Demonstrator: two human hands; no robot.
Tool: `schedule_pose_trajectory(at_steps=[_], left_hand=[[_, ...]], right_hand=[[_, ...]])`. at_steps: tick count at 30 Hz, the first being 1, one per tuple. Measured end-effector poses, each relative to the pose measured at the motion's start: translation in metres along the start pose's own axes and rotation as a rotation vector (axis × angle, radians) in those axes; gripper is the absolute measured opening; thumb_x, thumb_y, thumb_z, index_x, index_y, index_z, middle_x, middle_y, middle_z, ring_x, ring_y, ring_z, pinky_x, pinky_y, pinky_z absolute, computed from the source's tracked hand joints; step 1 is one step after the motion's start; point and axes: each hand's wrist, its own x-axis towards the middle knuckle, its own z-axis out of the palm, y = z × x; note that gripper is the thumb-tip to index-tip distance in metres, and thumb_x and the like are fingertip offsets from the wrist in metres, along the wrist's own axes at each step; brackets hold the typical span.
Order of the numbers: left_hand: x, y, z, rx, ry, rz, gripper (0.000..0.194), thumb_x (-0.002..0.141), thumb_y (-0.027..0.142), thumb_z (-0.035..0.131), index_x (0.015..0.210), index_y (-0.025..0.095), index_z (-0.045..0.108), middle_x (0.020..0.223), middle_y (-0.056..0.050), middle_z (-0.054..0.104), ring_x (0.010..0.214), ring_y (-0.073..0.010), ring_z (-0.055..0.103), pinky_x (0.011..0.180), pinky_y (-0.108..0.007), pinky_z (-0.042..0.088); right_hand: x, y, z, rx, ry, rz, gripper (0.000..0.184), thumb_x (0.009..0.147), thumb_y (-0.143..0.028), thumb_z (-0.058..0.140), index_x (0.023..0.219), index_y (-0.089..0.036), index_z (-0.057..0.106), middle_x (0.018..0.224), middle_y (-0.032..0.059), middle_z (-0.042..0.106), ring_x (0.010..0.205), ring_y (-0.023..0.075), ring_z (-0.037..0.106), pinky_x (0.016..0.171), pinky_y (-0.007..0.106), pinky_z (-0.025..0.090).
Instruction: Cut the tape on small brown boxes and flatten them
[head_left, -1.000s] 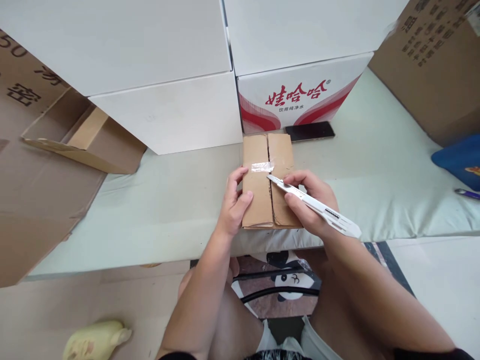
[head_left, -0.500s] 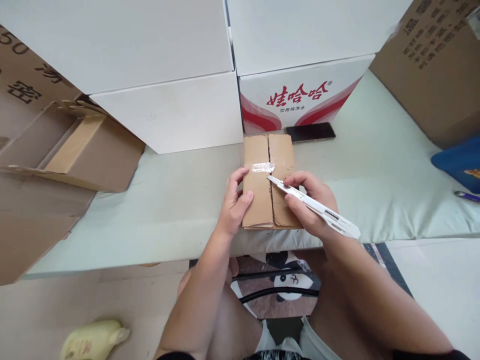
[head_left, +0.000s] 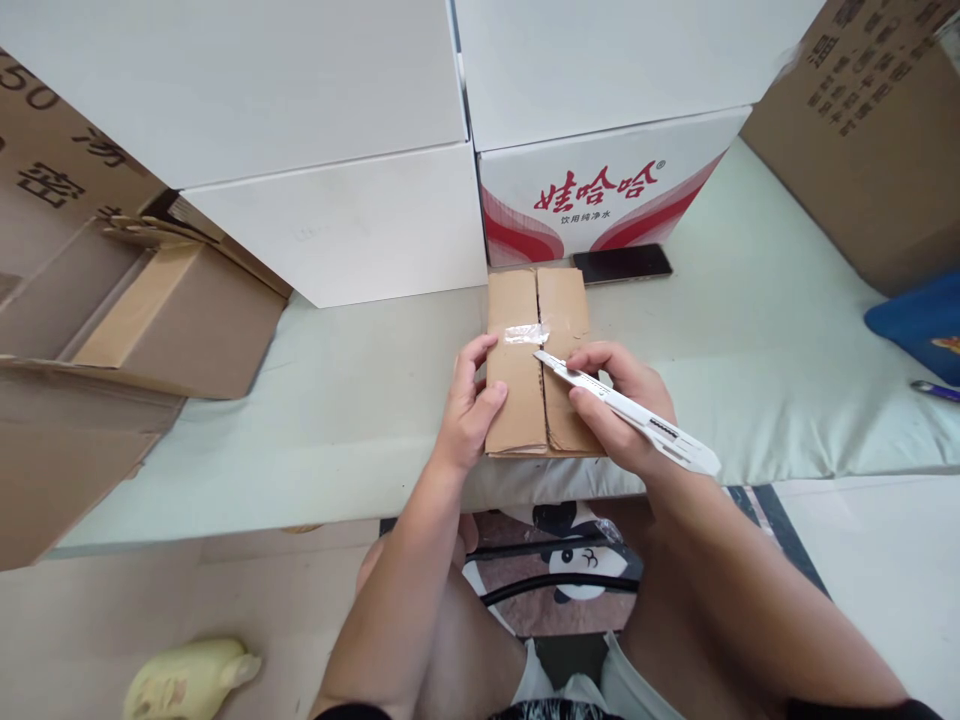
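Note:
A small brown cardboard box [head_left: 514,395] lies in front of me, its two top flaps meeting at a dark seam. A strip of clear tape [head_left: 524,334] crosses that seam. My left hand [head_left: 472,405] grips the box's left side, thumb on top and fingers along the edge. In my right hand [head_left: 622,400] is a white utility knife [head_left: 637,415], held between thumb and fingers. Its tip points up and left, at the seam just below the tape. Whether the blade touches the cardboard I cannot tell.
Large white cartons [head_left: 330,225] are stacked behind, one with red lettering [head_left: 600,190]. A black phone [head_left: 622,264] lies at its foot. Open cardboard boxes [head_left: 202,320] stand left; a big carton [head_left: 862,160], a blue object [head_left: 919,325] and a purple pen [head_left: 934,391] are right. A yellow bottle [head_left: 187,680] lies below.
My hands, the knife and the small box hold the same place. At the left, the open cardboard box has shifted slightly left and down.

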Motion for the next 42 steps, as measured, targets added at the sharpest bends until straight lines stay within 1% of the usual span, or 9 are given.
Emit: schedule_pose_trajectory(at_steps=[7,13,20,25,31,34,37,39,42], left_hand=[[0.001,0.0,0.0,-0.03,0.021,0.001,0.065,0.088,0.066,0.065,0.141,0.031,0.049,0.148,-0.009,0.052,0.129,-0.0306,0.056,0.105,-0.042,0.052],[0.001,-0.002,-0.001,-0.024,0.014,0.023,0.063,0.09,0.064,0.064,0.141,0.032,0.049,0.147,-0.009,0.055,0.12,-0.0273,0.061,0.099,-0.039,0.055],[0.001,-0.004,-0.001,-0.03,0.023,0.034,0.064,0.089,0.065,0.066,0.141,0.032,0.05,0.148,-0.009,0.054,0.13,-0.0292,0.057,0.103,-0.04,0.053],[0.001,-0.003,-0.001,-0.051,0.024,0.023,0.065,0.088,0.066,0.068,0.14,0.032,0.052,0.144,-0.008,0.056,0.121,-0.0267,0.061,0.099,-0.038,0.055],[0.0,-0.003,0.001,-0.066,0.04,0.018,0.062,0.09,0.065,0.066,0.14,0.032,0.051,0.142,-0.008,0.057,0.119,-0.0258,0.062,0.099,-0.038,0.055],[0.001,-0.003,0.001,-0.067,0.047,0.022,0.063,0.089,0.065,0.066,0.141,0.031,0.05,0.142,-0.009,0.058,0.119,-0.0267,0.062,0.098,-0.038,0.055],[0.002,-0.002,0.002,-0.077,0.051,0.024,0.064,0.088,0.064,0.067,0.139,0.03,0.05,0.141,-0.009,0.059,0.12,-0.0267,0.062,0.098,-0.037,0.054],[0.002,0.0,0.002,-0.085,0.049,0.024,0.063,0.089,0.064,0.067,0.139,0.03,0.05,0.14,-0.008,0.059,0.119,-0.0263,0.061,0.097,-0.037,0.053],[0.002,0.0,0.003,-0.096,0.043,0.02,0.062,0.089,0.063,0.067,0.139,0.03,0.05,0.14,-0.008,0.059,0.116,-0.0258,0.062,0.097,-0.037,0.053]], right_hand=[[0.0,0.0,0.0,0.009,0.002,-0.008,0.012,0.082,-0.029,0.064,0.093,-0.025,0.068,0.092,0.0038,0.073,0.079,0.0209,0.064,0.074,0.036,0.05],[0.0,0.001,0.001,0.007,0.005,-0.022,0.013,0.082,-0.029,0.063,0.093,-0.025,0.067,0.092,0.0041,0.073,0.08,0.0211,0.064,0.074,0.036,0.05],[0.0,0.002,0.001,0.004,0.008,-0.03,0.013,0.082,-0.03,0.064,0.094,-0.025,0.068,0.092,0.003,0.073,0.079,0.0203,0.065,0.074,0.036,0.05],[-0.003,0.01,0.003,0.049,0.052,-0.046,0.017,0.085,-0.029,0.067,0.102,-0.026,0.068,0.095,0.0012,0.075,0.083,0.0195,0.068,0.075,0.034,0.051],[-0.007,0.019,0.008,0.173,0.002,-0.049,0.023,0.095,-0.047,0.069,0.111,-0.03,0.066,0.099,0.0003,0.079,0.088,0.0199,0.073,0.081,0.035,0.053],[-0.005,0.014,0.006,0.175,-0.067,-0.122,0.028,0.101,-0.056,0.06,0.112,-0.031,0.066,0.101,0.0019,0.083,0.102,0.0232,0.076,0.094,0.041,0.051],[-0.001,0.011,0.001,0.035,-0.137,-0.26,0.033,0.104,-0.059,0.052,0.107,-0.031,0.07,0.108,0.0046,0.083,0.121,0.0283,0.072,0.101,0.047,0.044],[0.002,0.011,-0.001,-0.037,-0.179,-0.346,0.031,0.105,-0.056,0.052,0.106,-0.031,0.07,0.108,0.0046,0.084,0.128,0.0304,0.069,0.1,0.048,0.04],[0.003,0.012,-0.001,-0.101,-0.204,-0.403,0.018,0.105,-0.043,0.056,0.104,-0.03,0.068,0.104,0.0021,0.084,0.126,0.0295,0.069,0.098,0.047,0.035]])
